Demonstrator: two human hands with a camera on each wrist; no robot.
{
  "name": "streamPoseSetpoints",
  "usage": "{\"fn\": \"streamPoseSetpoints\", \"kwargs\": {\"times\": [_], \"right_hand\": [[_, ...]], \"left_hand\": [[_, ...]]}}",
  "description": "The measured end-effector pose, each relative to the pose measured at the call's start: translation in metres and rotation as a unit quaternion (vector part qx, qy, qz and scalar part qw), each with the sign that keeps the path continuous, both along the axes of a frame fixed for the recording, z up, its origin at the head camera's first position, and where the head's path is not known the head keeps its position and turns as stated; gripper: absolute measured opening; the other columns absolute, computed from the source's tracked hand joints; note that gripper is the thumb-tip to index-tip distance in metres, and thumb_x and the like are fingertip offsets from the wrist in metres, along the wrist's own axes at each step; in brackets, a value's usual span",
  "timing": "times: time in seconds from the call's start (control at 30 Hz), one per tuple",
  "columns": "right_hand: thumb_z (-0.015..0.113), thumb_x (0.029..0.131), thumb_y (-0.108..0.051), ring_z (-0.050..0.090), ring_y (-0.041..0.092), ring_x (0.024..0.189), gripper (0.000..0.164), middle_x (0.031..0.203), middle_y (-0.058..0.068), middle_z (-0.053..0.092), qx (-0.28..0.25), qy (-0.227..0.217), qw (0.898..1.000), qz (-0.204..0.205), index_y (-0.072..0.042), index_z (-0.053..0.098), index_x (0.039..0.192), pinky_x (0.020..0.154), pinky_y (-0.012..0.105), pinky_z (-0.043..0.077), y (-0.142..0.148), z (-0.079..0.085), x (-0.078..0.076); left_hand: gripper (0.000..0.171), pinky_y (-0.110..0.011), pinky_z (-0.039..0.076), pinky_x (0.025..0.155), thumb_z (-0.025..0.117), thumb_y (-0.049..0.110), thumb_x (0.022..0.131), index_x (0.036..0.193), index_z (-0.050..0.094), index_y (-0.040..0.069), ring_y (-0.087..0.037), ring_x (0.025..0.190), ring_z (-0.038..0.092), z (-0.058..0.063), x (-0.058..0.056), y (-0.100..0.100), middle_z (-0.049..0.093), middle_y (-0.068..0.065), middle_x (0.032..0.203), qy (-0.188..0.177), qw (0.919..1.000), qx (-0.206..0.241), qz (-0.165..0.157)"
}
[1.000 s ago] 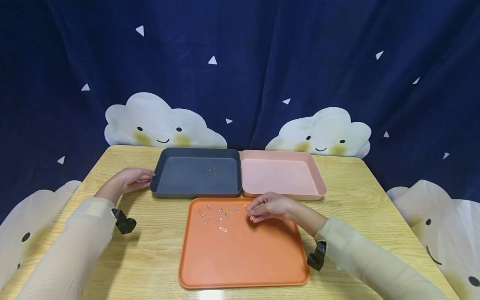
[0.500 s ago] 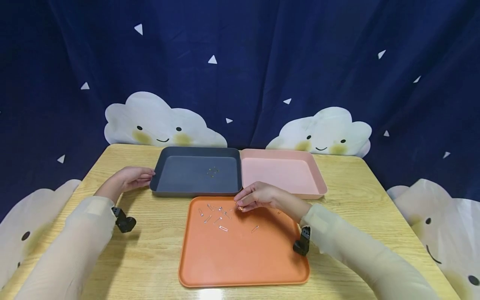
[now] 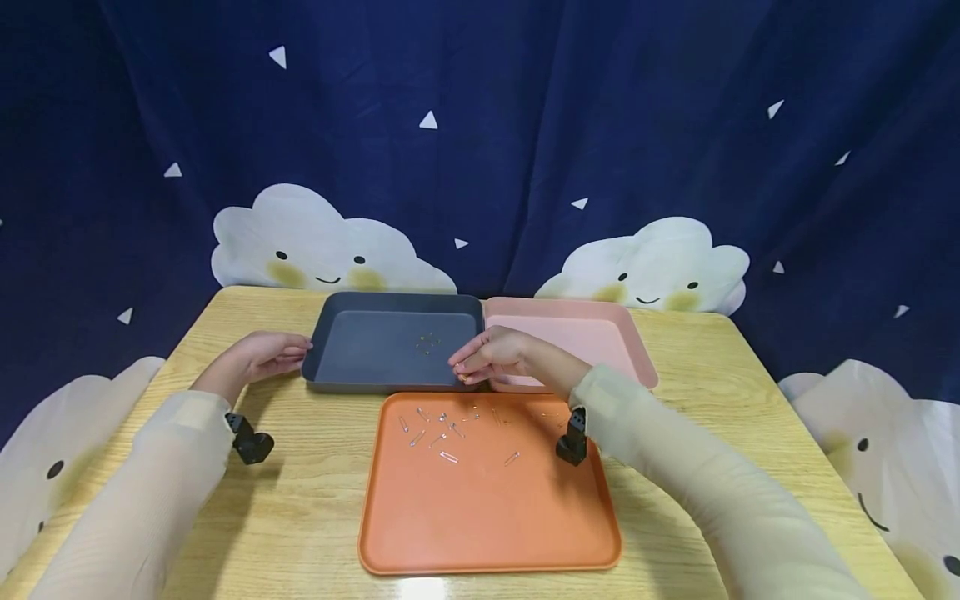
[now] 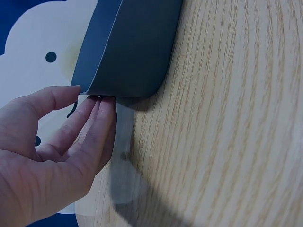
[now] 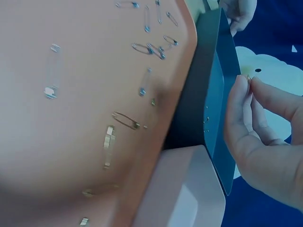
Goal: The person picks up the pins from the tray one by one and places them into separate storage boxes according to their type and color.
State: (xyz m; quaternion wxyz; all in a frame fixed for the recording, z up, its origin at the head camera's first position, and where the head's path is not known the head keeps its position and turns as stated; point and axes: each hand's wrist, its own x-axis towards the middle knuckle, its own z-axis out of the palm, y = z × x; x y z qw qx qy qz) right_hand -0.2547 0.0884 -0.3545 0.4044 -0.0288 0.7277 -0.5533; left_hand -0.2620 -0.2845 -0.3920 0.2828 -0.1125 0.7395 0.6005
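Observation:
My left hand (image 3: pixel 272 354) pinches the left rim of the dark grey tray (image 3: pixel 367 350); in the left wrist view the thumb lies at the rim and the fingers touch the outer wall. Over that tray's front right corner is my right hand (image 3: pixel 495 354). Its thumb and index finger pinch a tiny gold safety pin (image 5: pixel 249 78), mostly hidden by the fingertips. Several small gold pins (image 3: pixel 427 343) lie in the grey tray. Silver safety pins (image 3: pixel 448 457) and gold safety pins (image 5: pixel 108 146) are scattered on the orange tray (image 3: pixel 487 517).
A pink tray (image 3: pixel 600 342) stands against the grey one's right side, partly covered by the right forearm. The orange tray sits in front of both on the wooden table (image 3: pixel 300 500). Behind the table hangs a dark blue curtain (image 3: pixel 495 125) with cloud prints.
My right hand has moved from the orange tray up and left to the grey tray's corner, carrying the gold safety pin. The left hand stays at the grey rim.

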Motion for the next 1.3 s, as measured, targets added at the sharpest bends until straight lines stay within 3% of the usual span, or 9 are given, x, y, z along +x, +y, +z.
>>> {"fn": "streamPoseSetpoints", "kwargs": {"times": [0.4, 0.67, 0.83, 0.97, 1.1, 1.23, 1.3], "right_hand": [[0.057, 0.090, 0.008, 0.061, 0.010, 0.067, 0.038, 0.074, 0.002, 0.065, 0.074, 0.022, 0.997, -0.009, 0.014, 0.053, 0.127, 0.067, 0.020, 0.060, -0.017, 0.006, -0.029], [0.060, 0.086, 0.010, 0.059, 0.012, 0.070, 0.038, 0.081, 0.007, 0.064, 0.134, 0.045, 0.990, -0.022, 0.013, 0.057, 0.124, 0.095, 0.036, 0.056, -0.033, 0.012, -0.042], [0.063, 0.083, 0.012, 0.061, 0.015, 0.073, 0.030, 0.086, 0.013, 0.067, 0.160, 0.072, 0.984, -0.013, 0.012, 0.064, 0.113, 0.091, 0.036, 0.058, -0.039, 0.011, -0.053], [0.070, 0.076, 0.011, 0.063, 0.020, 0.074, 0.021, 0.087, 0.016, 0.070, 0.163, 0.075, 0.983, 0.028, 0.011, 0.068, 0.097, 0.077, 0.033, 0.062, -0.038, -0.009, -0.075], [0.068, 0.078, 0.011, 0.065, 0.021, 0.083, 0.022, 0.099, 0.016, 0.071, 0.196, 0.084, 0.976, 0.042, 0.009, 0.069, 0.099, 0.083, 0.035, 0.061, -0.039, -0.023, -0.079], [0.070, 0.074, 0.012, 0.068, 0.019, 0.080, 0.021, 0.093, 0.013, 0.072, 0.204, 0.067, 0.975, 0.047, 0.005, 0.071, 0.093, 0.078, 0.034, 0.062, -0.037, -0.061, -0.105], [0.072, 0.071, 0.013, 0.069, 0.021, 0.075, 0.019, 0.086, 0.012, 0.072, 0.200, 0.062, 0.976, 0.059, 0.005, 0.071, 0.088, 0.071, 0.034, 0.062, -0.035, -0.091, -0.127]], "left_hand": [[0.062, -0.015, 0.057, 0.081, 0.050, 0.015, 0.098, 0.147, 0.022, -0.011, 0.005, 0.078, 0.062, 0.001, 0.005, 0.003, 0.062, 0.010, 0.088, 0.004, 0.9999, -0.010, -0.008], [0.062, -0.014, 0.056, 0.081, 0.051, 0.015, 0.098, 0.146, 0.024, -0.012, 0.006, 0.078, 0.061, 0.002, 0.009, 0.004, 0.061, 0.013, 0.082, 0.008, 0.9999, -0.010, -0.007], [0.063, -0.015, 0.057, 0.082, 0.052, 0.016, 0.097, 0.146, 0.025, -0.012, 0.006, 0.078, 0.061, 0.003, 0.010, 0.004, 0.061, 0.012, 0.083, 0.010, 0.9999, -0.013, -0.006], [0.062, -0.014, 0.056, 0.082, 0.052, 0.016, 0.097, 0.146, 0.025, -0.012, 0.006, 0.078, 0.061, 0.004, 0.011, 0.005, 0.061, 0.013, 0.082, 0.009, 0.9998, -0.015, -0.006], [0.062, -0.013, 0.056, 0.081, 0.051, 0.016, 0.097, 0.146, 0.025, -0.012, 0.006, 0.077, 0.061, 0.003, 0.011, 0.007, 0.061, 0.014, 0.080, 0.009, 0.9998, -0.014, -0.007], [0.062, -0.013, 0.056, 0.079, 0.051, 0.016, 0.097, 0.146, 0.025, -0.012, 0.006, 0.076, 0.061, 0.002, 0.010, 0.009, 0.061, 0.014, 0.079, 0.011, 0.9998, -0.014, -0.006], [0.061, -0.013, 0.057, 0.079, 0.051, 0.015, 0.097, 0.145, 0.025, -0.013, 0.006, 0.076, 0.061, 0.002, 0.009, 0.010, 0.061, 0.014, 0.078, 0.011, 0.9998, -0.013, -0.005]]}}
